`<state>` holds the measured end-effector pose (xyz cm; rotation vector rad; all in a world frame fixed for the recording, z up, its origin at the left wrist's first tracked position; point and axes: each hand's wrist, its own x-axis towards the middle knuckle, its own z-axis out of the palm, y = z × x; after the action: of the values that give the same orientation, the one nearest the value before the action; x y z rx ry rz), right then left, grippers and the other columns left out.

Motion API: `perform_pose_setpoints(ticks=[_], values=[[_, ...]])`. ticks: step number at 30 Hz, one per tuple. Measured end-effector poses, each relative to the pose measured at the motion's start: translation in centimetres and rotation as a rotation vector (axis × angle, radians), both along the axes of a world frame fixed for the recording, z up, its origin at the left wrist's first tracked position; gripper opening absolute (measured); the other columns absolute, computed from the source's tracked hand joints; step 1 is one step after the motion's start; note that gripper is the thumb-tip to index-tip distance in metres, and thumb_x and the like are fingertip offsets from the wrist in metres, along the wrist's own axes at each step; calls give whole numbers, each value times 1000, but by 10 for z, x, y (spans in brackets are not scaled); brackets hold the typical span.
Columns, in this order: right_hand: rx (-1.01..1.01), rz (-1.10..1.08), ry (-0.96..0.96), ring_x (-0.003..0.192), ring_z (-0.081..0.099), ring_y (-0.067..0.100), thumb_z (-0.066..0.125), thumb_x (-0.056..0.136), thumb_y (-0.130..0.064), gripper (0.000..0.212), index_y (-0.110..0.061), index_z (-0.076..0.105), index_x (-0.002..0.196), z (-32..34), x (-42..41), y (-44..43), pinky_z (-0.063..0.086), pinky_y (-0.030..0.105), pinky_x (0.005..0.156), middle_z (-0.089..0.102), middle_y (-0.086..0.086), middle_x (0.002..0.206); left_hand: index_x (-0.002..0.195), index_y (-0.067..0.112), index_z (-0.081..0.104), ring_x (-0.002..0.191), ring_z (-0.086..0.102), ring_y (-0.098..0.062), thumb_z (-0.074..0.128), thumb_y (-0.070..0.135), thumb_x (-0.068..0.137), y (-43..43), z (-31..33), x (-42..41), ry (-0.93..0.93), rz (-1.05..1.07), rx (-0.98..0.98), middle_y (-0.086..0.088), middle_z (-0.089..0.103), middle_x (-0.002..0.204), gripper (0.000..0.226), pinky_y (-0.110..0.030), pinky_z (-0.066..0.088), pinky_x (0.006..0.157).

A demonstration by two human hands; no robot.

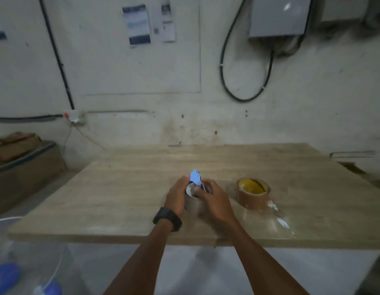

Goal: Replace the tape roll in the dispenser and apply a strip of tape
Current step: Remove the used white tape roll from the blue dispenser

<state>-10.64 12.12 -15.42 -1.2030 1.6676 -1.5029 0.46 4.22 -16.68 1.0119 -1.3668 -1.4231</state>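
Note:
A small blue and silver tape dispenser (pixel 194 179) is held upright over the middle of the wooden table (pixel 121 199). My left hand (pixel 177 195), with a black watch on the wrist, grips its left side. My right hand (pixel 212 201) closes on its right side, fingers at the round silver part. A brown tape roll (pixel 254 196) with a yellow core lies flat on the table just right of my right hand, apart from it. A clear strip or wrapper (pixel 276 218) trails from the roll toward the table's front edge.
Cardboard boxes (pixel 21 162) stand at the left beyond the table. A clear plastic container with blue parts (pixel 25 271) sits low at the front left. The wall behind carries black cables (pixel 225 67) and a grey metal box (pixel 278 17).

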Motion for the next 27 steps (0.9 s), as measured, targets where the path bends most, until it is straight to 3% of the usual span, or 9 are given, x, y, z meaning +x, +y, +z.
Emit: perform_pose_setpoints(ticks=[3, 6, 8, 13, 16, 19, 21, 23, 27], values=[[-1, 26, 117, 87, 72, 4, 74, 79, -51, 31, -34, 67, 104, 3, 5, 6, 60, 44, 84, 77, -13, 95, 103, 18, 76, 103, 67, -15, 57, 40, 99, 18, 14, 2, 41, 43, -22, 4, 76, 107, 30, -21, 55, 85], [-31, 95, 133, 91, 74, 8, 78, 76, -38, 34, -36, 67, 108, -3, 1, 4, 62, 47, 83, 77, -11, 100, 110, 11, 77, 91, 70, -11, 54, 42, 99, 16, 12, 2, 45, 61, -2, -3, 78, 108, 40, -21, 50, 72], [-50, 165, 158, 101, 74, 11, 88, 68, -24, 52, -33, 67, 114, -10, -4, 2, 61, 47, 88, 77, -9, 110, 105, 13, 78, 89, 73, -13, 53, 45, 100, 11, 8, 1, 23, 62, -7, -1, 80, 102, 42, -21, 52, 70], [-27, 145, 197, 98, 69, -7, 94, 56, -23, 78, -39, 57, 123, -10, -10, -1, 55, 16, 79, 74, -17, 113, 104, 25, 80, 109, 72, -26, 53, 72, 84, -4, -6, 2, 21, 1, -35, -1, 80, 108, 58, -52, 51, 104], [-16, 126, 165, 99, 69, -6, 98, 51, -27, 95, -31, 50, 132, -11, -13, -4, 54, 15, 79, 73, -16, 117, 102, 28, 81, 114, 71, -27, 64, 81, 70, -9, -8, 0, 91, -24, -2, -2, 79, 112, 64, -53, 48, 108], [-34, 82, 109, 93, 69, -10, 99, 51, -25, 90, -29, 51, 126, -12, -11, -7, 52, 10, 73, 73, -16, 112, 81, 37, 83, 111, 72, -24, 62, 68, 81, -7, -2, 0, 132, -8, -2, 7, 81, 98, 38, -47, 51, 106], [-65, 58, 77, 92, 69, -9, 100, 51, -21, 84, -29, 51, 120, -11, -10, -9, 52, 11, 75, 72, -15, 110, 71, 34, 83, 95, 75, -17, 55, 49, 97, -8, 2, -2, 158, 4, 11, 7, 81, 87, 41, -40, 55, 99], [-109, 46, 36, 99, 71, -1, 100, 51, -20, 85, -28, 50, 118, -10, -11, -11, 56, 21, 82, 72, -11, 113, 65, 29, 83, 76, 75, -8, 51, 36, 103, -6, 9, -6, 226, -6, 27, 8, 80, 77, 50, -28, 58, 83], [-226, -17, 63, 103, 69, 2, 99, 55, -17, 82, -27, 51, 120, 2, -22, -21, 53, 13, 78, 68, -6, 120, 95, 15, 78, 86, 73, -20, 56, 34, 101, -10, 25, -19, 397, -5, 78, -6, 78, 94, 30, -30, 58, 77]])
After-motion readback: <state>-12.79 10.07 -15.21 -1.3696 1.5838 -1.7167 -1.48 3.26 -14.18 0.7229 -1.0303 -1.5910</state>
